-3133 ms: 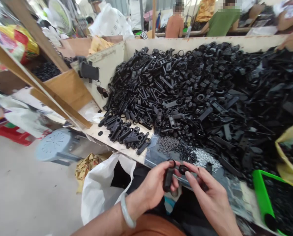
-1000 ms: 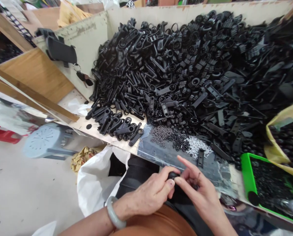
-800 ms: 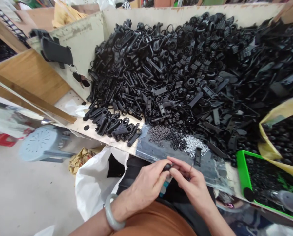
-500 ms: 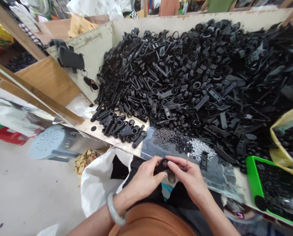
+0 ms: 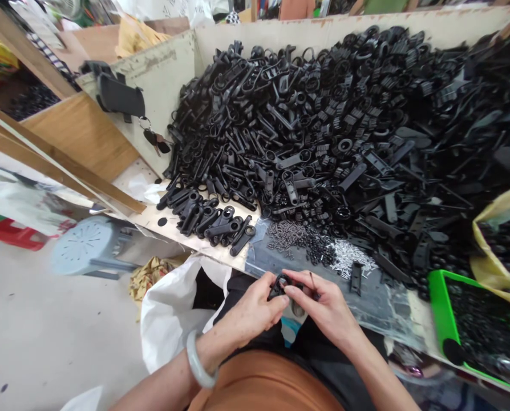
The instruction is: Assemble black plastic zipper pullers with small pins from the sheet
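Both hands meet at the table's front edge, above my lap. My left hand (image 5: 253,305), with a pale bangle at the wrist, grips a small black part (image 5: 279,285) between thumb and fingers. The thumb and fingers of my right hand (image 5: 323,299) close on the same part from the other side; a thin dark piece stands up by its fingers. Just beyond lie small grey-brown pieces (image 5: 284,235), small black pieces (image 5: 319,251) and silvery pins (image 5: 351,258). One flat black piece (image 5: 356,278) rests near the pins.
A large heap of black plastic parts (image 5: 289,120) fills the bin behind. Black handles (image 5: 214,220) lie at the left. A green tray (image 5: 443,308) and yellow sack (image 5: 486,245) stand right. Below left are a white sack (image 5: 165,314) and a blue stool (image 5: 81,245).
The fingers of both hands have shifted slightly around the black part, and the thin piece at my right hand now tilts left. The view has moved a little.
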`<state>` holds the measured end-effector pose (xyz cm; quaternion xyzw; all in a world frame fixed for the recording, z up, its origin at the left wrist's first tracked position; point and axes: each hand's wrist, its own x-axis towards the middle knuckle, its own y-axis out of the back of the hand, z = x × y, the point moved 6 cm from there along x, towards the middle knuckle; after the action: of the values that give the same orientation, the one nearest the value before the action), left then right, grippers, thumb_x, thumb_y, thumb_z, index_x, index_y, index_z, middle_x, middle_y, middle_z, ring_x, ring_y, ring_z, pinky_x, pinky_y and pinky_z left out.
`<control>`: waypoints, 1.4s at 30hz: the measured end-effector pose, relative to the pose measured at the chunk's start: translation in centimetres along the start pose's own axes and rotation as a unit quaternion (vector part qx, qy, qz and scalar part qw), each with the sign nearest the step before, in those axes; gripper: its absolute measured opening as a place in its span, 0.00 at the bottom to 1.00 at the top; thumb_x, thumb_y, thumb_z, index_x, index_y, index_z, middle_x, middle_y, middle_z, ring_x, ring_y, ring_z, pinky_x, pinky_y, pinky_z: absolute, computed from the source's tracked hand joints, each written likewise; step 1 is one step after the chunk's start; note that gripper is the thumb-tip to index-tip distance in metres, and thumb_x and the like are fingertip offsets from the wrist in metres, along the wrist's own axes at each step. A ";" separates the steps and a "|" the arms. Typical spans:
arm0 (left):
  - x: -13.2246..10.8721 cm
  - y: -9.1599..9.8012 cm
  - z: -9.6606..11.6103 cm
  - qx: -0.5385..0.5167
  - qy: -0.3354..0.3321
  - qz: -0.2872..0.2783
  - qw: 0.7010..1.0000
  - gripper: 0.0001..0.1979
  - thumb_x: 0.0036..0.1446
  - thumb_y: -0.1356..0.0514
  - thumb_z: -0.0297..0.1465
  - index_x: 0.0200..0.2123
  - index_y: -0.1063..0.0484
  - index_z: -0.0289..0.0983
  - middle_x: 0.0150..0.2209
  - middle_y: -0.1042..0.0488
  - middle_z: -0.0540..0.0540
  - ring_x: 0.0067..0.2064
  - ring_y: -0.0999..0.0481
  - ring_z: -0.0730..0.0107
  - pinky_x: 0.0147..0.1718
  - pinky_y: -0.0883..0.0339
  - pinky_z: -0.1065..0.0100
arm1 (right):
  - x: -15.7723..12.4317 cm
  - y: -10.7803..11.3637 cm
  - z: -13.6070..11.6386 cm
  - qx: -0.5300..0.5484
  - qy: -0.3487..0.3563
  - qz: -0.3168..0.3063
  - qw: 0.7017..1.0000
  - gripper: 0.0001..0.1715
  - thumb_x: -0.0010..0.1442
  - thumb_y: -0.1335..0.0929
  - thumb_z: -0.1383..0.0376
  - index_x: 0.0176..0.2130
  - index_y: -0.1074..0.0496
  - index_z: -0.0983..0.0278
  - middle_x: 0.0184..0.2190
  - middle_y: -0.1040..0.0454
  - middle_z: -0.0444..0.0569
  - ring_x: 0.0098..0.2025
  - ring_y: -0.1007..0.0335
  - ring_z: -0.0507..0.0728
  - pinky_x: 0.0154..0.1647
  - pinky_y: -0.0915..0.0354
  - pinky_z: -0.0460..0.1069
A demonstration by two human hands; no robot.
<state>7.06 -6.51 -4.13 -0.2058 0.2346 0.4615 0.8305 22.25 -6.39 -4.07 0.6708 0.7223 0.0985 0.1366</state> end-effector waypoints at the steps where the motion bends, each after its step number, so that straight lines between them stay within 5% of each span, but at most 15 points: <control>1: -0.1 0.0 0.1 -0.014 0.001 -0.001 1.000 0.16 0.60 0.38 0.40 0.46 0.36 0.38 0.23 0.41 0.60 0.22 0.41 0.79 0.21 0.49 0.74 | -0.1 -0.1 0.0 0.002 0.000 0.000 1.000 0.21 0.65 0.30 0.54 0.51 0.17 0.61 0.31 0.24 0.46 0.26 0.36 0.51 0.26 0.37 0.46; 6: -0.4 -0.4 0.1 -0.089 0.018 -0.066 0.994 0.21 0.56 0.35 0.40 0.49 0.33 0.37 0.22 0.39 0.60 0.22 0.41 0.77 0.24 0.46 0.73 | -0.4 -0.3 -0.9 -0.015 0.013 -0.012 1.000 0.20 0.65 0.30 0.55 0.51 0.17 0.61 0.28 0.28 0.44 0.26 0.37 0.52 0.26 0.38 0.46; 10: 0.1 1.6 2.1 0.047 -0.078 0.056 0.994 0.10 0.54 0.36 0.30 0.41 0.29 0.38 0.32 0.27 0.53 0.33 0.31 0.72 0.35 0.38 0.70 | -0.2 2.0 -1.0 -0.031 0.008 0.035 0.999 0.22 0.64 0.30 0.54 0.54 0.19 0.60 0.30 0.26 0.44 0.25 0.37 0.51 0.27 0.36 0.47; 12: 0.5 2.4 3.7 0.179 -0.131 0.145 0.964 0.03 0.57 0.38 0.30 0.36 0.28 0.39 0.34 0.24 0.51 0.37 0.27 0.67 0.38 0.38 0.68 | -0.1 4.2 -0.3 -0.050 -0.010 0.106 0.993 0.21 0.65 0.31 0.52 0.49 0.18 0.62 0.25 0.29 0.42 0.24 0.38 0.52 0.27 0.37 0.47; 15: 1.9 1.8 5.5 0.372 -0.163 0.193 0.893 0.06 0.64 0.41 0.34 0.36 0.26 0.41 0.31 0.22 0.49 0.34 0.24 0.63 0.34 0.42 0.66 | 0.1 6.7 0.7 -0.095 -0.040 0.177 0.979 0.21 0.64 0.31 0.49 0.41 0.19 0.63 0.19 0.36 0.39 0.22 0.41 0.52 0.24 0.40 0.47; 18: 3.6 0.5 6.2 0.486 -0.175 0.195 0.834 0.08 0.66 0.42 0.33 0.37 0.24 0.41 0.32 0.19 0.45 0.33 0.21 0.60 0.32 0.45 0.65 | 0.6 7.3 0.3 -0.150 -0.013 0.183 0.972 0.19 0.65 0.32 0.51 0.38 0.20 0.62 0.21 0.32 0.41 0.22 0.39 0.53 0.25 0.39 0.48; 21: 4.6 -0.1 6.3 0.506 -0.178 0.203 0.819 0.08 0.66 0.43 0.32 0.38 0.23 0.40 0.34 0.17 0.42 0.34 0.20 0.58 0.31 0.46 0.65 | 1.5 6.5 -0.8 -0.225 0.055 0.153 0.961 0.17 0.69 0.35 0.55 0.38 0.21 0.61 0.29 0.24 0.46 0.28 0.29 0.55 0.32 0.34 0.49; 24: 4.9 -0.2 6.0 0.503 -0.185 0.202 0.820 0.09 0.67 0.44 0.31 0.36 0.23 0.40 0.34 0.17 0.41 0.33 0.21 0.59 0.31 0.46 0.65 | 2.3 5.1 -1.2 -0.325 0.082 0.112 0.936 0.17 0.72 0.37 0.59 0.37 0.23 0.60 0.36 0.22 0.47 0.36 0.23 0.56 0.36 0.33 0.48; 30: 4.8 0.8 5.7 0.462 -0.210 0.206 0.837 0.09 0.65 0.43 0.29 0.31 0.26 0.39 0.29 0.21 0.47 0.30 0.25 0.66 0.31 0.44 0.67 | 3.3 4.2 -0.8 -0.427 0.064 0.094 0.897 0.15 0.72 0.37 0.62 0.38 0.22 0.60 0.36 0.23 0.47 0.31 0.24 0.55 0.27 0.39 0.49; 36: 3.3 2.8 5.0 0.063 -0.194 0.209 0.956 0.14 0.59 0.36 0.42 0.31 0.28 0.37 0.23 0.32 0.54 0.24 0.36 0.75 0.26 0.41 0.72 | 2.6 3.9 -1.2 -0.409 0.098 0.067 0.905 0.15 0.74 0.38 0.63 0.41 0.22 0.59 0.37 0.23 0.45 0.35 0.21 0.53 0.32 0.35 0.46; 42: 2.3 2.2 2.4 -0.113 -0.090 0.177 0.973 0.20 0.50 0.30 0.46 0.34 0.29 0.36 0.16 0.36 0.57 0.18 0.43 0.80 0.18 0.54 0.75 | 1.2 1.9 -1.1 -0.386 0.163 0.040 0.907 0.19 0.76 0.42 0.65 0.43 0.23 0.61 0.37 0.22 0.47 0.31 0.23 0.52 0.28 0.37 0.46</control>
<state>6.73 -2.53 -3.83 -0.2110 0.1375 0.6417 0.7244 23.65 -5.03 -2.50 0.5684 0.6125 0.4831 0.2616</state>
